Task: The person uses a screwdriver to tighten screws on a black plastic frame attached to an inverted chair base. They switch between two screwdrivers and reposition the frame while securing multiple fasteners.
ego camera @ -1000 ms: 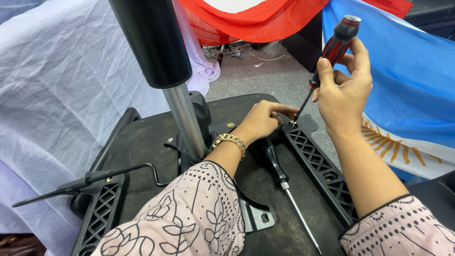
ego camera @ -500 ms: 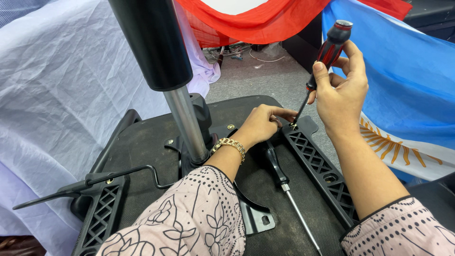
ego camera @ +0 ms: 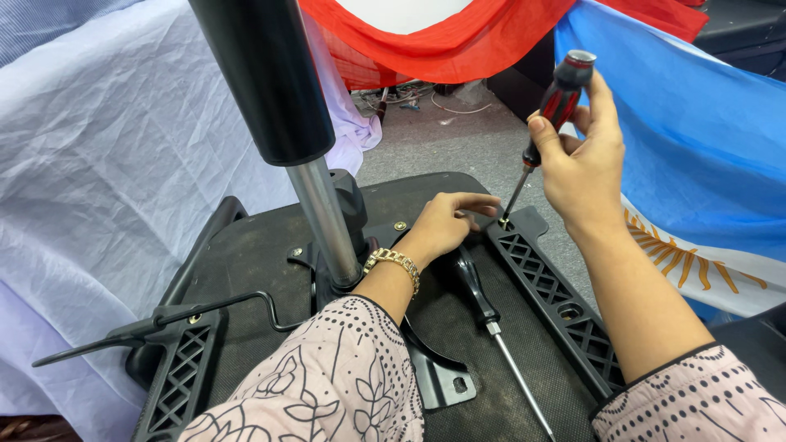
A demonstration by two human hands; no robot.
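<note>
Fingers (ego camera: 602, 110) of the right hand (ego camera: 583, 168) are wrapped around the red-and-black handle of a screwdriver (ego camera: 547, 115), thumb pressed against its side. The shaft slants down to the far end of the black lattice bracket (ego camera: 557, 295) on the underside of an upturned chair seat (ego camera: 262, 254), and the tip sits at a screw hole there. The left hand (ego camera: 446, 225) lies flat and open on the seat just beside that tip, gripping nothing, fingertips almost touching the bracket's end.

That closeness is what worries me. The driver is tilted, not square to the hole, so I'd judge the tip could skid out under pressure and jab the left fingers, or chew up the screw head. A second screwdriver (ego camera: 491, 327) lies loose on the seat near the left wrist, with its gold bracelet (ego camera: 393, 263); a nudge from the sleeve could roll it off. The gas-lift column (ego camera: 307, 164) stands close by the left forearm, leaving little elbow room.
</note>
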